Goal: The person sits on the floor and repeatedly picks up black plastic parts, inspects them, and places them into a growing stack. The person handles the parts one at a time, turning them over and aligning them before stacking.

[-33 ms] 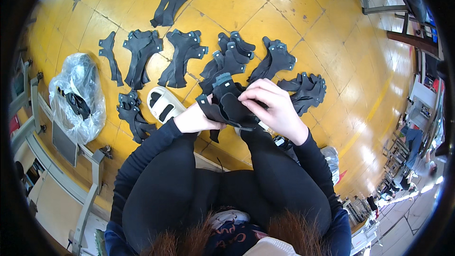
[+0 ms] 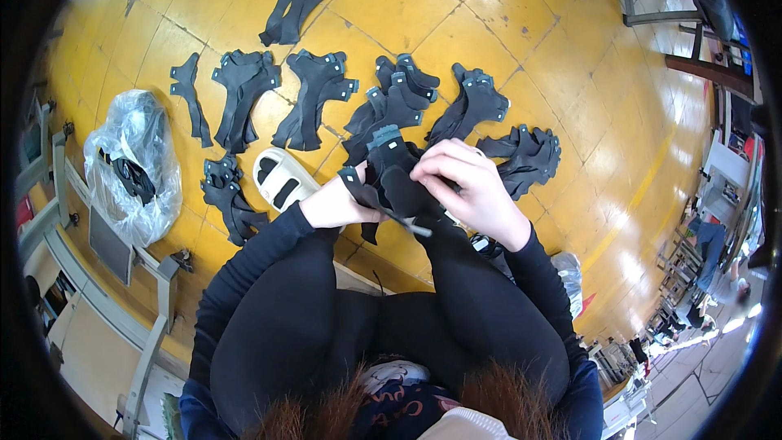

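Two bare hands hold and touch one bundle of dark fabric pieces above a yellow tiled floor, over the person's lap side. The left hand has its grip closed around the bundle's left side; the right hand meets its right side with thumb and fingertips, though whether that grip pinches a layer cannot be told. One grey-tipped strip projects from the bundle's lower end.

Beyond the hands lie eight groups of like pieces, overlapping ones counted together: one nearest the floor's far edge in view; five in a row below it, namely one narrow piece at the left end and four fuller piles; one pile to the right; one pile to the left. One cream slipper stands just beside this last pile. Near the floor's left edge, beside a metal frame, sits one clear plastic bag with dark contents.
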Demonstrator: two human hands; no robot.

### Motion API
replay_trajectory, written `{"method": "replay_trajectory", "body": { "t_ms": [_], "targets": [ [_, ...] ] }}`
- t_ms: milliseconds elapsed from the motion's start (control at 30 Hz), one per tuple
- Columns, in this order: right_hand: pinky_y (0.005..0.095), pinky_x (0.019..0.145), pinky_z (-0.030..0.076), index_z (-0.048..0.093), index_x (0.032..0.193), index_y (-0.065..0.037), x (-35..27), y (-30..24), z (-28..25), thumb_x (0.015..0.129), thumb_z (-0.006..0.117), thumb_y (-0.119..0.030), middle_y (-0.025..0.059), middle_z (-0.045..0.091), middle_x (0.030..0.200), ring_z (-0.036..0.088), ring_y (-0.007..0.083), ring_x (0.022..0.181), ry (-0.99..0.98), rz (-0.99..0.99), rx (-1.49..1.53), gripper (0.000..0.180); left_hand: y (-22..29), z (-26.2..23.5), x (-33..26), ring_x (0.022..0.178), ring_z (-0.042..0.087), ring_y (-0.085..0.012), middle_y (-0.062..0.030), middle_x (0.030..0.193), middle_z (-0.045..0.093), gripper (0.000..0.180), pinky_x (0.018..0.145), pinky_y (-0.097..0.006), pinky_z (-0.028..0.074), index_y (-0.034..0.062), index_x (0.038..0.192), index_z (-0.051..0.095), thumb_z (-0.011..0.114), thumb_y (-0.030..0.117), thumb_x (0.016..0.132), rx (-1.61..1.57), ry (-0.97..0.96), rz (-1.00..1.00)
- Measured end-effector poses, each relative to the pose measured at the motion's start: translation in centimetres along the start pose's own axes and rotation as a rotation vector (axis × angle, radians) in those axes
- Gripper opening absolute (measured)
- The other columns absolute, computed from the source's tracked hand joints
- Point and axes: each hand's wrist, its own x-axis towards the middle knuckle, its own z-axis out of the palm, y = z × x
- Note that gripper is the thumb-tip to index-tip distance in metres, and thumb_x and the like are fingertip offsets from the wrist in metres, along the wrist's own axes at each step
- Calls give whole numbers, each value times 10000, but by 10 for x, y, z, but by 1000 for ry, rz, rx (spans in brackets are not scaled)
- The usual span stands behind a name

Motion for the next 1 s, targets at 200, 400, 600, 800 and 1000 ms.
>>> {"method": "replay_trajectory", "body": {
  "t_ms": [200, 400, 600, 800, 1000],
  "targets": [
    [281, 685, 467, 622, 1011, -43, 4, -13, 2, 788, 642, -23, 66, 573, 902, 585, 217, 775, 0, 265, 31, 224, 0, -3, -2, 969, 566, -134, -98, 1099, 593, 722, 838, -272, 465, -2, 1281, 397, 768, 48, 663, 47, 35, -86],
    [264, 638, 432, 627, 1145, -63, 6, -17, 16, 677, 742, -7, 37, 584, 919, 487, 148, 689, 185, 332, 18, 485, 3, -2, 4, 1131, 513, -151, -109, 1241, 548, 819, 960, -280, 412, -2, 1362, 333, 739, -22, 651, -162, 57, -32],
    [315, 747, 382, 601, 812, -115, 3, -7, 14, 683, 704, -58, -5, 574, 887, 543, 201, 842, 85, -11, -199, 175, 4, -2, 7, 1169, 469, -138, -94, 1265, 522, 771, 996, -289, 377, 8, 1355, 356, 732, -12, 682, -202, 48, 39],
    [328, 734, 406, 600, 903, -92, 3, -12, 19, 702, 709, -66, 31, 575, 847, 553, 232, 809, 7, 109, -36, 230, 3, -2, 7, 1032, 557, -125, -97, 1159, 596, 749, 877, -289, 463, 51, 1353, 370, 684, -49, 681, -169, 82, 33],
    [262, 642, 466, 624, 935, -29, -1, -3, 24, 730, 713, 4, 62, 616, 811, 616, 194, 760, 157, 137, -25, 226, -2, 3, 9, 828, 591, -117, -78, 968, 645, 656, 740, -281, 492, 40, 1281, 436, 720, 12, 690, -79, 140, 126]
  ]
}}
